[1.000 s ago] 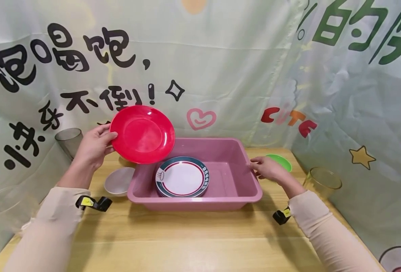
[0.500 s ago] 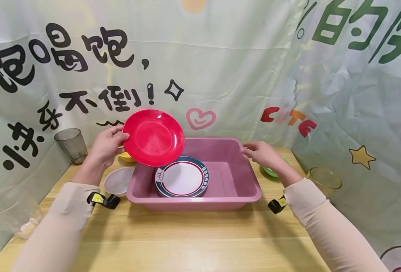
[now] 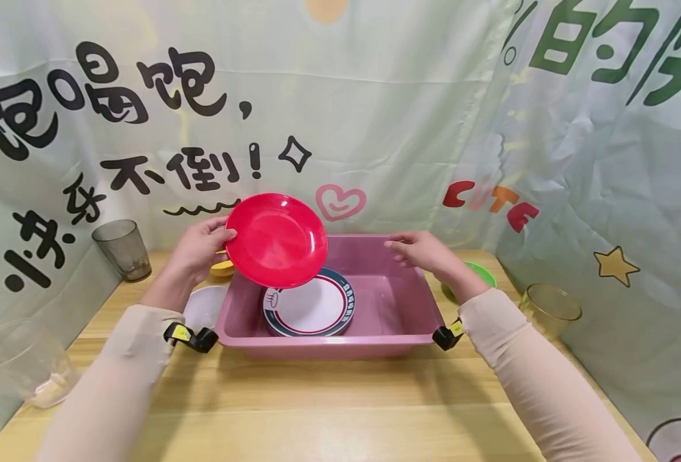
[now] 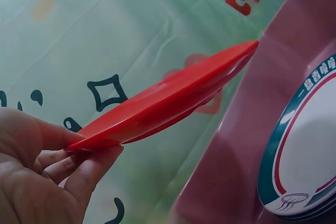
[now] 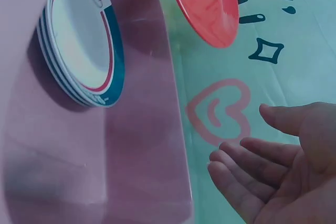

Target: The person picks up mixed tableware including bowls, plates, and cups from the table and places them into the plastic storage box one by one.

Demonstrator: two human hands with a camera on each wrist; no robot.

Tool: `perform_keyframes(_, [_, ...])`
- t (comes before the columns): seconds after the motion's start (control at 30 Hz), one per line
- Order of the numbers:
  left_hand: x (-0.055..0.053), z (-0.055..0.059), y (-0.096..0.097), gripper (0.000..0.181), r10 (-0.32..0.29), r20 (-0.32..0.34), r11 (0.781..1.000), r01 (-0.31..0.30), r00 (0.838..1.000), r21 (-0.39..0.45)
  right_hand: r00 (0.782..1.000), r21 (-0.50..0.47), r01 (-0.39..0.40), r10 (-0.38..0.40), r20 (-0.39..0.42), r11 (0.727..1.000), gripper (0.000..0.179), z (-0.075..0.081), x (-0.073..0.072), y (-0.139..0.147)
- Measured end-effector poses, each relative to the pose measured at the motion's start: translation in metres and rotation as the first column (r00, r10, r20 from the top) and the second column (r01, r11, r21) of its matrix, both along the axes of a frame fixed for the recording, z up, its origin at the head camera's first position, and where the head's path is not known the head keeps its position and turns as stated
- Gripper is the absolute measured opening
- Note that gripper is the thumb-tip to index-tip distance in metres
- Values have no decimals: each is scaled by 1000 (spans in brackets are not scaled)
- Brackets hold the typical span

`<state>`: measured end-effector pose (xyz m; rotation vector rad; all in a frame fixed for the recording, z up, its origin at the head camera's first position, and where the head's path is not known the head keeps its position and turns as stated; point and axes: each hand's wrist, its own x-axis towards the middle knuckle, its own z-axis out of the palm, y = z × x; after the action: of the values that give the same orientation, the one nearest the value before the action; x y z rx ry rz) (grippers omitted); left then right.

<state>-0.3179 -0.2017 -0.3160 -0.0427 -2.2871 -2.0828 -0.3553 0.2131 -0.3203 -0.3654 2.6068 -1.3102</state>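
My left hand (image 3: 202, 247) pinches a red plate (image 3: 278, 240) by its left edge, thumb on one face and fingers on the other. The plate is held tilted above the back left of a pink plastic tub (image 3: 340, 350). Inside the tub, a stack of white plates (image 3: 311, 308) with teal rims lies on the left side, partly covered by the red plate in the head view. My right hand (image 3: 424, 250) hovers over the tub's back right corner with nothing in it; in the right wrist view its fingers (image 5: 252, 161) are loosely extended, thumb apart.
Left of the tub are a white bowl (image 3: 204, 308), a yellow bowl (image 3: 222, 268), a grey cup (image 3: 124, 250) and a clear container (image 3: 25, 362). On the right stand a green bowl (image 3: 480, 274) and an amber glass (image 3: 550, 308). A printed cloth (image 3: 386, 128) hangs behind the table (image 3: 329, 410).
The red plate moves right and slightly down in my left hand, further over the tub. My right hand leaves the tub's right rim and moves left over the tub.
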Motion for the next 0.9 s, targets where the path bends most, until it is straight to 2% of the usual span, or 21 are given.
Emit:
perform_keyframes(0.23, [-5,-3,11,47,-5,20,1000,6,1000,-2,998,-149,14,-4,67,989,45,-3,-6,-17])
perform_keyframes(0.6, [-17,-10,24,44,-19,63,1000,21,998,-18,992,-266,1,33,123,964,45,-15,-20,-32])
perform_keyframes(0.77, [-23,-12,31,44,-26,81,999,28,996,-28,986,-338,2,56,159,941,46,-22,-26,-38])
perform_keyframes(0.9, [-28,-14,37,44,-46,89,999,45,995,15,976,-412,15,76,204,911,46,-26,-29,-42])
